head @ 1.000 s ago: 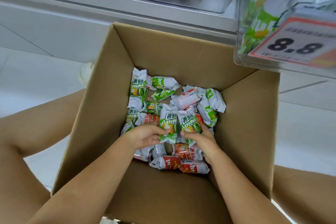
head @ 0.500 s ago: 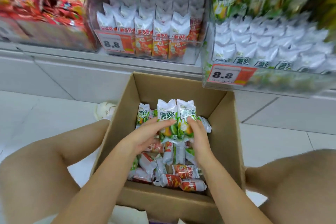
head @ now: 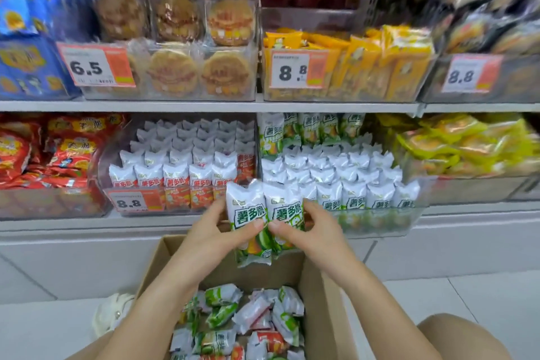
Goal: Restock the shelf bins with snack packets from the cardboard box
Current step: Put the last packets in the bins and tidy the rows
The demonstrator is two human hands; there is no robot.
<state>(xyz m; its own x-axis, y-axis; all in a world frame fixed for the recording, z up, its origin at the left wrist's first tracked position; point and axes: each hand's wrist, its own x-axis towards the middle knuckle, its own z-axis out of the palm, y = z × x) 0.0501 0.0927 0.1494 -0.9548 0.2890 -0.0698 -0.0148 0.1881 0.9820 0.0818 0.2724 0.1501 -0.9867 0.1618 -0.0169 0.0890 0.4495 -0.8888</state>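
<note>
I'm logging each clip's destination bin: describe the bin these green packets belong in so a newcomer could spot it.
On the lower shelf, just above the open cardboard box, find the clear bin directly behind the hands. It holds upright rows of white-topped packets with green lower halves. The bin to its left holds the same shape in orange-red.

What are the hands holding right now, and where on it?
Two green snack packets, side by side; left hand and right hand pinch their middles.
</note>
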